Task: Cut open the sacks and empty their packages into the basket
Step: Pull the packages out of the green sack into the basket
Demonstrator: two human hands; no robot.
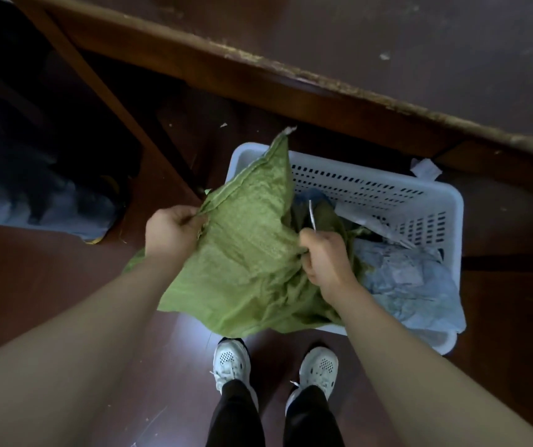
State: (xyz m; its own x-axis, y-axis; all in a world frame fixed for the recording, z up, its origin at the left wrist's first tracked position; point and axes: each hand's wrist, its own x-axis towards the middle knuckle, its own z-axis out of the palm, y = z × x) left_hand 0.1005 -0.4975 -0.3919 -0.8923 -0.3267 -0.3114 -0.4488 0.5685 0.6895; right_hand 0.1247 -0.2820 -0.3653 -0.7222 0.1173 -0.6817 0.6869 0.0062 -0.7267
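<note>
A green woven sack (245, 253) hangs over the near-left part of a white slotted basket (387, 191) on the floor (168, 366). The left hand (171, 230) grips its left edge; the right hand (326, 259) clenches bunched fabric. Pale packages (410, 279) lie in the basket.

Dark wooden floor (49, 285) — white basket (420, 201) stands on it.

The left hand (171, 230) grips the left edge of a green sack (249, 253). The right hand (326, 262) bunches its right side, with a thin pale strip (311, 216) protruding above the fist. The sack covers the basket's (371, 185) left end, and grey packages (410, 279) lie toward its near-right corner.
</note>
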